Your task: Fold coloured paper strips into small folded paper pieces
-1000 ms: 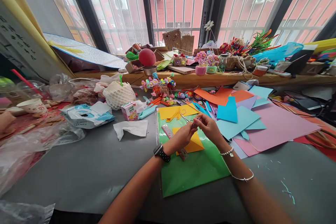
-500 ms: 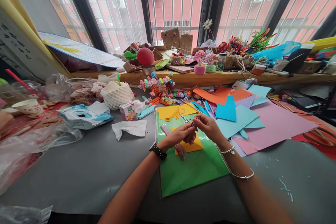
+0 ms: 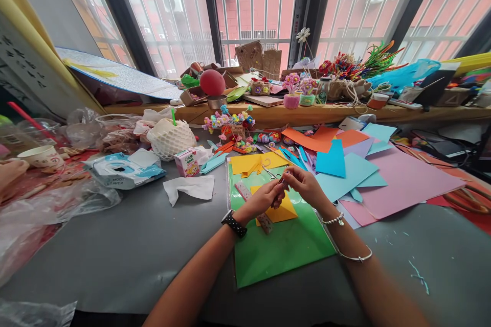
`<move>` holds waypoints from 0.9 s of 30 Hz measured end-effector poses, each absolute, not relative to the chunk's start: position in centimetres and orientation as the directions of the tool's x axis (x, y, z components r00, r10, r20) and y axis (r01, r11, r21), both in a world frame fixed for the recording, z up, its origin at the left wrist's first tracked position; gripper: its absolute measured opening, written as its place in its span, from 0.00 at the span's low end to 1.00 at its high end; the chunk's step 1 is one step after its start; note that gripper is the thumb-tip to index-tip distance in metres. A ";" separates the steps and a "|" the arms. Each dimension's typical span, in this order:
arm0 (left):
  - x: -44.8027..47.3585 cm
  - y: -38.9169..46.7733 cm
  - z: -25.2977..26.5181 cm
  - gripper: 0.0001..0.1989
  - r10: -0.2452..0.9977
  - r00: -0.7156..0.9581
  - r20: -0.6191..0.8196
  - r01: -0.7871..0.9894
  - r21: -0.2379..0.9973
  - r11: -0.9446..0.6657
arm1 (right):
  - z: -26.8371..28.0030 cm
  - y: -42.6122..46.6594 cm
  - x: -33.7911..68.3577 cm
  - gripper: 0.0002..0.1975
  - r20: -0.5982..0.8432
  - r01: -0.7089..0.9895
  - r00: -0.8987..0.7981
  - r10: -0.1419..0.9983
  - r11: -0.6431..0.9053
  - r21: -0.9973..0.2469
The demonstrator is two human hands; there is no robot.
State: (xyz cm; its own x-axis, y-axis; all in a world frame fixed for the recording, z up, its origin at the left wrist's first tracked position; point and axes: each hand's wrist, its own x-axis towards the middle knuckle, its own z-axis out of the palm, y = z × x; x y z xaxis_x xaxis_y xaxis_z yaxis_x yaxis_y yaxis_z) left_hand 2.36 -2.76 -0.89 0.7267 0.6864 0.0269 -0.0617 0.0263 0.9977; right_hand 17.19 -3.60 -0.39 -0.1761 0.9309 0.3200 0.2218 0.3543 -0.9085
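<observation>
Both my hands meet above the green sheet in a clear sleeve [image 3: 284, 260]. My left hand [image 3: 266, 197] is closed round a small, thin, dark object [image 3: 283, 181], most of it hidden by the fingers. My right hand [image 3: 305, 184] pinches at the upper end of that same object. Beneath them lie a yellow paper piece [image 3: 287, 212] and a patterned ruler [image 3: 265, 223], partly covered by my left hand. Just beyond the fingers rest silver scissors [image 3: 270, 172]. Another yellow paper [image 3: 240, 163] lies at the sleeve's top edge.
Coloured card sheets [image 3: 406, 179] spread to the right. Left of the sleeve are a white tissue [image 3: 192, 188], a pink box [image 3: 187, 162] and a wet-wipe pack [image 3: 125, 169]. Paper scraps [image 3: 420, 277] lie at front right. Another person's hand [image 3: 11, 179] shows at the left edge.
My left wrist has shifted slightly to the right, and its fingers have moved a little round the small object. The other person's hand at the left edge has moved slightly.
</observation>
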 end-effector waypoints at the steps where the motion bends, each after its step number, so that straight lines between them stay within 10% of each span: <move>1: 2.5 -2.8 -1.0 0.15 0.695 0.718 0.029 -0.065 0.998 0.025 | -0.4 -3.6 17.1 0.12 0.318 0.223 -0.171 0.932 0.351 -0.909; 16: 2.3 -3.3 -0.6 0.14 0.603 0.797 -0.010 -0.230 0.919 0.319 | -0.7 -3.8 17.1 0.18 0.111 -0.071 -0.215 0.970 0.098 -0.993; 27: 2.4 -3.5 -0.6 0.17 0.596 0.799 0.076 -0.158 0.984 0.087 | -0.2 -4.2 16.2 0.13 0.127 -0.127 -0.104 0.986 0.113 -0.985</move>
State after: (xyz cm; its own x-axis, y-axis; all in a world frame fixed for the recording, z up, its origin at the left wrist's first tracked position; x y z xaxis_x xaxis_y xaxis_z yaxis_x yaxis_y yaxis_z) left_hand 2.44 -3.52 -0.57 0.7995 0.5959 0.0759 -0.1581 0.0868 0.9836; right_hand 16.18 -4.20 -0.20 -0.1044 0.9864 0.1268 -0.1271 0.1132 -0.9854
